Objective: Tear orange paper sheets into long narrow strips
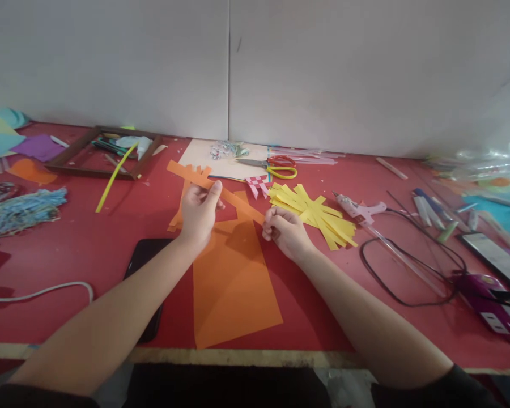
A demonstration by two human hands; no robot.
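Between my two hands stretches an orange paper strip (237, 202), held above the table. My left hand (199, 212) pinches it near the middle, thumb on top, and its free end sticks out to the upper left. The fingers of my right hand (285, 229) are closed on the strip's right end. Below lies a larger orange paper sheet (238, 283), flat near the table's front edge. More orange strips (177, 218) lie behind my left hand, partly hidden by it. A pile of crossed yellow paper strips (314, 215) lies just beyond my right hand.
Scissors (267, 164) with red and yellow handles lie at the back beside a small pink woven paper piece (258, 185). At right are a pink glue gun (359, 209), its black cord and a purple power strip (488, 303). A black phone (142, 263) and wooden frame (93, 168) sit left.
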